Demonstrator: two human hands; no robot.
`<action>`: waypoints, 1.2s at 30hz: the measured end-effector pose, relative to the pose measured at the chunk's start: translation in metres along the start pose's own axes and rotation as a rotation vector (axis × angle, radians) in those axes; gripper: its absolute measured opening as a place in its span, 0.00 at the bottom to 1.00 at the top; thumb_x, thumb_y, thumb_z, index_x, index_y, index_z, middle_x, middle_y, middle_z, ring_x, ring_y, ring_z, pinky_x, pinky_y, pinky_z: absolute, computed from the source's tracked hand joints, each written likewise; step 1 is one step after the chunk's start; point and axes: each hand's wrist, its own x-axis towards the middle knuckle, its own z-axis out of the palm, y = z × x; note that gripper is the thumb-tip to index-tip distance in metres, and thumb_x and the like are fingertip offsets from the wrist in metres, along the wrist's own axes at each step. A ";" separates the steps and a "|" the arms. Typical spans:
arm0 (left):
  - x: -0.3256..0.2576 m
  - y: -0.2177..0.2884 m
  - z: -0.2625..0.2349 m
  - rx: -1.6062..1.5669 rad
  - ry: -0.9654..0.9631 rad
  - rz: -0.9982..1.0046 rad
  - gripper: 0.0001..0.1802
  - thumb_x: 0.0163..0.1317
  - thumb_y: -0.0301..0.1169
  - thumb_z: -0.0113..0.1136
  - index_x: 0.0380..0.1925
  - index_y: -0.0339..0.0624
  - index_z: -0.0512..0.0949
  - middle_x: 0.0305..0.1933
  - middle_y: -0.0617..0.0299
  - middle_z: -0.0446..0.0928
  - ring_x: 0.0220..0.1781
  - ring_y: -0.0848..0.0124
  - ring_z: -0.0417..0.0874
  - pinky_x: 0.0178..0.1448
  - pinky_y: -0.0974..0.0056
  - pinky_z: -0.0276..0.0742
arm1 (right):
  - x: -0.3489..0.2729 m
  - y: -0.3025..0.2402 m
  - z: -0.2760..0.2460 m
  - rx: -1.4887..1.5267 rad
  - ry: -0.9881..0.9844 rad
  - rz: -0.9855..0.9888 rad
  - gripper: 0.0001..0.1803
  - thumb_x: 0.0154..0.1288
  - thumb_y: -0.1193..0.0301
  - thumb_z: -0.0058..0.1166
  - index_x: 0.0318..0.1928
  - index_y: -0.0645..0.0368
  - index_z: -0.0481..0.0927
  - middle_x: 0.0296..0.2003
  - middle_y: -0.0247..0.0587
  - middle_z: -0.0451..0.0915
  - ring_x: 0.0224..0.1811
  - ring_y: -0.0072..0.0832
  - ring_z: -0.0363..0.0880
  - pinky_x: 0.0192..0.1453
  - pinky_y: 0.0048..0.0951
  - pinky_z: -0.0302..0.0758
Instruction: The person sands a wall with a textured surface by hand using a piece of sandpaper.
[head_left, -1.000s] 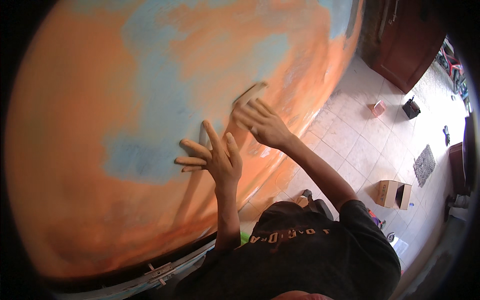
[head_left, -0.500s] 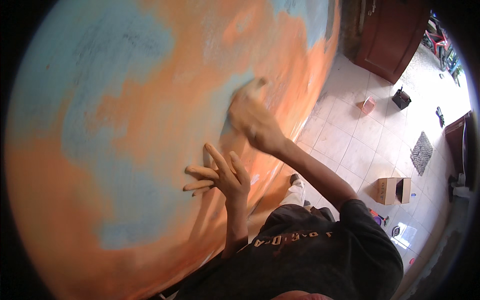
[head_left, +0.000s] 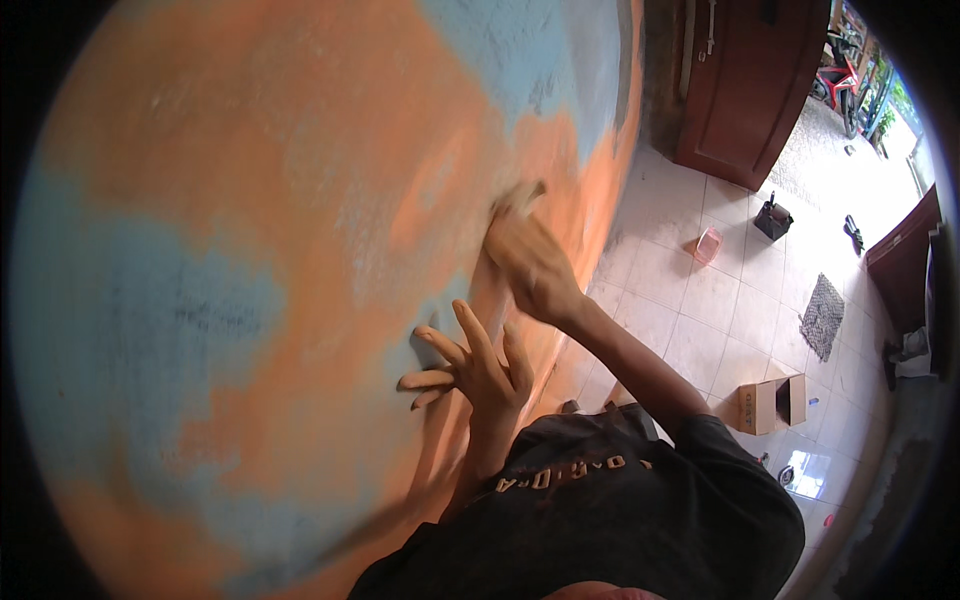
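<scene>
A wall (head_left: 300,200) painted in blotchy orange and light blue fills the left side of the view. My left hand (head_left: 483,370) leans on it with its fingers spread, holding nothing. Higher up and to the right, my right hand (head_left: 535,265) presses against an orange part of the wall, the arm stretched out. Its fingers are curled and a little blurred. A pale, greyish bit shows at the fingertips, but what it is I cannot make out.
On the tiled floor (head_left: 660,260) to the right stand a pink plastic container (head_left: 707,246), a black box-like holder (head_left: 773,219), and an open cardboard box (head_left: 760,408). A grey mat (head_left: 822,317) lies nearby. A dark red door (head_left: 750,90) stands ajar, with a motorbike (head_left: 840,85) outside.
My view has shifted toward the far part of the wall. The right hand has moved over the wall surface, away from the blue edge onto orange; the left hand keeps its spread fingers on the wall.
</scene>
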 end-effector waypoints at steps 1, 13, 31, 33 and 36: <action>0.003 0.002 0.007 0.090 0.035 0.041 0.37 0.72 0.44 0.49 0.74 0.31 0.58 0.79 0.29 0.26 0.75 0.33 0.06 0.59 0.34 -0.09 | 0.002 0.006 -0.008 -0.200 -0.045 -0.328 0.19 0.76 0.71 0.41 0.63 0.56 0.74 0.59 0.49 0.77 0.63 0.44 0.74 0.66 0.44 0.71; 0.061 0.065 0.102 0.196 0.074 -0.033 0.36 0.71 0.38 0.53 0.72 0.28 0.58 0.79 0.30 0.22 0.81 0.38 0.23 0.72 0.32 0.10 | 0.062 0.115 -0.049 -0.280 -0.151 -0.688 0.18 0.72 0.73 0.45 0.58 0.55 0.80 0.61 0.45 0.77 0.66 0.44 0.73 0.71 0.44 0.70; 0.109 0.131 0.212 0.244 0.095 -0.419 0.34 0.72 0.48 0.52 0.74 0.47 0.63 0.80 0.37 0.20 0.71 0.22 0.06 0.60 0.21 0.03 | 0.181 0.209 -0.103 -0.062 -0.309 -0.713 0.27 0.64 0.80 0.53 0.64 0.56 0.75 0.66 0.47 0.73 0.69 0.53 0.67 0.69 0.50 0.61; 0.111 0.132 0.209 0.299 0.082 -0.458 0.33 0.72 0.48 0.51 0.73 0.48 0.64 0.81 0.37 0.23 0.72 0.21 0.10 0.63 0.20 0.08 | 0.201 0.193 -0.104 -0.021 -0.428 -0.868 0.26 0.64 0.80 0.53 0.64 0.55 0.75 0.65 0.47 0.73 0.69 0.55 0.67 0.69 0.52 0.60; 0.121 0.121 0.212 0.392 0.137 -0.433 0.33 0.71 0.49 0.53 0.72 0.51 0.66 0.82 0.40 0.31 0.74 0.22 0.15 0.64 0.19 0.12 | 0.240 0.201 -0.080 -0.064 0.005 -0.643 0.30 0.63 0.74 0.57 0.67 0.49 0.74 0.69 0.41 0.70 0.73 0.53 0.62 0.71 0.59 0.55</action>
